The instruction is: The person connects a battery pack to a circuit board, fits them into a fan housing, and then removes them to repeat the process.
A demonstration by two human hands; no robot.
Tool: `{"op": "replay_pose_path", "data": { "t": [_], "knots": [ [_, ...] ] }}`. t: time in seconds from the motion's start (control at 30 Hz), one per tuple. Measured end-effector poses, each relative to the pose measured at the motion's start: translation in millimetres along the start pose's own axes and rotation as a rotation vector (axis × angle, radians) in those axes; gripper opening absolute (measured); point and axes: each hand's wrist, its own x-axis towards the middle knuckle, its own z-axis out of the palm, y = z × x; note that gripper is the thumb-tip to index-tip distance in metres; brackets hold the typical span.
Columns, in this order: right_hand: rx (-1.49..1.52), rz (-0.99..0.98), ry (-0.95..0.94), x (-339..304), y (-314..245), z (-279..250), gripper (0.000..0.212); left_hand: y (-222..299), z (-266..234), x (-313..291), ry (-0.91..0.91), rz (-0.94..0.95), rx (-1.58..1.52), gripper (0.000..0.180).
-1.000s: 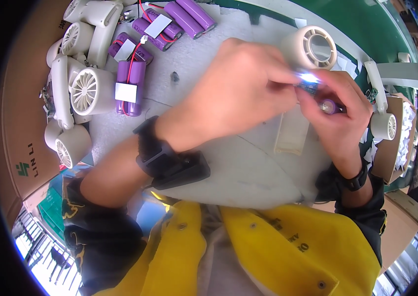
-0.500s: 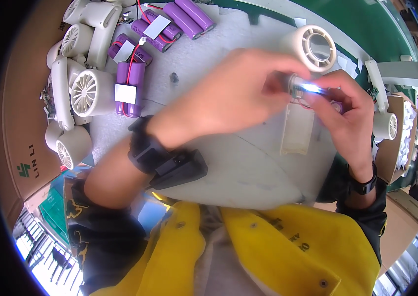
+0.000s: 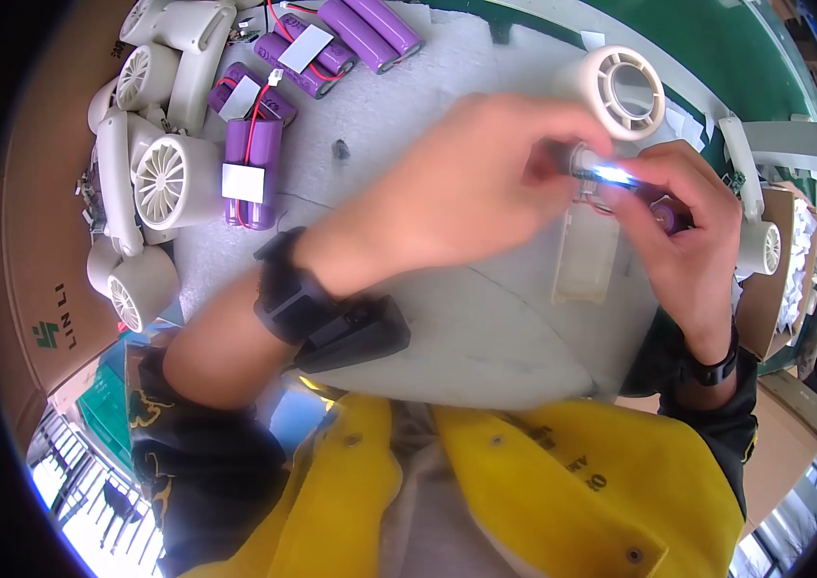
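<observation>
Both hands meet over a white handheld fan whose round head (image 3: 628, 91) lies at the back right, its open handle shell (image 3: 586, 255) stretching toward me. My left hand (image 3: 486, 183) is closed at the clear end piece (image 3: 582, 162) of a small lit part; its fingertips are partly hidden. In a thumb-and-finger pinch, my right hand (image 3: 683, 217) holds that small circuit board (image 3: 611, 174), which glows bright white. A purple battery cell (image 3: 667, 214) shows under the right fingers, and a thin red wire runs below the board.
Purple battery packs (image 3: 252, 159) with white labels and red wires lie at the back left. Beside them white fan bodies (image 3: 177, 183) are piled against a cardboard box (image 3: 52, 241). More fan parts (image 3: 757, 246) and a box of white pieces (image 3: 789, 270) stand at the right.
Both hands and the lit circuit board have shifted very slightly right in the picture, as has the fan. The grips look the same.
</observation>
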Motion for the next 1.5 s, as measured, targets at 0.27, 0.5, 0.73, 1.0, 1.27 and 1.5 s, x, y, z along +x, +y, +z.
{"op": "replay_pose_path", "data": {
  "t": [0.27, 0.5, 0.73, 1.0, 1.27, 1.5],
  "knots": [
    [-0.086, -0.041, 0.027, 1, -3, 4, 0.017, -6, 6, 2, 0.113, 0.006, 0.039, 0.032],
    [-0.044, 0.257, -0.124, 5, -6, -2, 0.022, 0, 4, 6, 0.094, 0.192, 0.425, 0.032],
    [-0.074, 0.167, -0.322, 1, -8, -9, 0.037, 1, 2, 3, 0.053, 0.114, 0.255, 0.029],
    [0.074, -0.01, -0.234, -5, -11, -8, 0.05, 3, -19, 1, 0.12, 0.139, 0.407, 0.028],
    [-0.425, -0.491, -0.121, 7, -6, -15, 0.028, 12, -32, -2, 0.008, 0.072, 0.351, 0.037],
    [-0.292, -0.191, -0.194, -5, -13, -24, 0.021, 10, -27, -2, 0.04, -0.024, 0.295, 0.039]
  ]
}}
